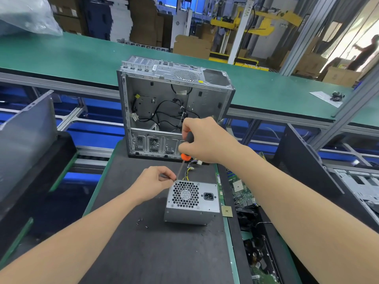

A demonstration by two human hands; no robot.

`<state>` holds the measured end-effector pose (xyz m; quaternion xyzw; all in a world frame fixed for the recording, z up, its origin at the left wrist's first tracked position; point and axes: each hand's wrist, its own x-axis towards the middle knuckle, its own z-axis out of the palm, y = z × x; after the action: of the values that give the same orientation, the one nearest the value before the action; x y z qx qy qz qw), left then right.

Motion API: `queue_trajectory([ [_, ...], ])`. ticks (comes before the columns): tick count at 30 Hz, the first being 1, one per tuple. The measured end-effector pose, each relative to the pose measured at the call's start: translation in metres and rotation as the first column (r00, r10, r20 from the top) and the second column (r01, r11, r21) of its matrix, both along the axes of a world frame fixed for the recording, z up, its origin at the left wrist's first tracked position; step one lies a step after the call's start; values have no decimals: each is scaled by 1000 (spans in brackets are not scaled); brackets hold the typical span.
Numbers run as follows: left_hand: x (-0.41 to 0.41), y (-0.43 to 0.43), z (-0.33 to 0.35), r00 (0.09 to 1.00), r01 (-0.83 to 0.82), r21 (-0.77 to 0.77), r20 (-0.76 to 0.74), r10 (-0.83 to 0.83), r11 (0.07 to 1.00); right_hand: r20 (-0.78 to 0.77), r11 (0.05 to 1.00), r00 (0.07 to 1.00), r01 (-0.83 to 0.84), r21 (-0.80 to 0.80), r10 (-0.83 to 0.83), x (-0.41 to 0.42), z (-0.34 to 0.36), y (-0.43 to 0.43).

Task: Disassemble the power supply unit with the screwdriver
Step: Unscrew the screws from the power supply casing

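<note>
The screwdriver [185, 156] is being gripped by the right hand [205, 140], its tip pinched by the left hand [152, 185]. Just under those fingers [167, 176], the power supply unit [191, 210] is probably being unscrewed; steady turning is needed next.

Hidden, cropped or too fine to read around the power supply unit [192, 203]

Screwdriver [185, 156] handle mostly swallowed by the right hand [205, 140], bar a black strip and the orange collar; tip at the unit's far left corner covered by the pinching fingers [170, 176] of the left hand [153, 181], any screw there too small to tell. Cable bundle [189, 173] behind the unit partly masked by shaft and right hand. Fan label [185, 194] unreadable. Dark specks [141, 221] on the worktop [143, 253] left of the unit too small to identify. Circuit boards [242, 193] right of the unit cropped at the bottom edge, like both forearms.
</note>
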<state>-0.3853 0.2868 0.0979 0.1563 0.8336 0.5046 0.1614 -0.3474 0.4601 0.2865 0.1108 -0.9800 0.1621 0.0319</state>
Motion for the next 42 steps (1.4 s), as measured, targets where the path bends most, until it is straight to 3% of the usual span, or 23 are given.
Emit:
queue_trajectory([
  [21,0,6,-4,994,57,-71,-90,-63,996,0,999,999,47,-8,-48,0,5,6],
  [27,-1,-2,-14,984,-180,152,37,176,972,-7,997,998,62,-38,-62,-1,6,8],
  [30,8,-28,-36,983,-136,-149,-144,114,980,23,998,999,49,-50,-48,-1,1,6],
  [33,28,-56,-66,982,-42,-339,-186,-24,940,46,997,998,41,-68,-38,-1,-5,2],
  [37,51,-74,-91,958,26,-439,-245,-147,898,69,997,997,23,-75,-18,-1,-12,-1],
  [42,56,-77,-97,960,48,-425,-230,-159,904,62,996,998,28,-85,-22,4,-14,4],
])
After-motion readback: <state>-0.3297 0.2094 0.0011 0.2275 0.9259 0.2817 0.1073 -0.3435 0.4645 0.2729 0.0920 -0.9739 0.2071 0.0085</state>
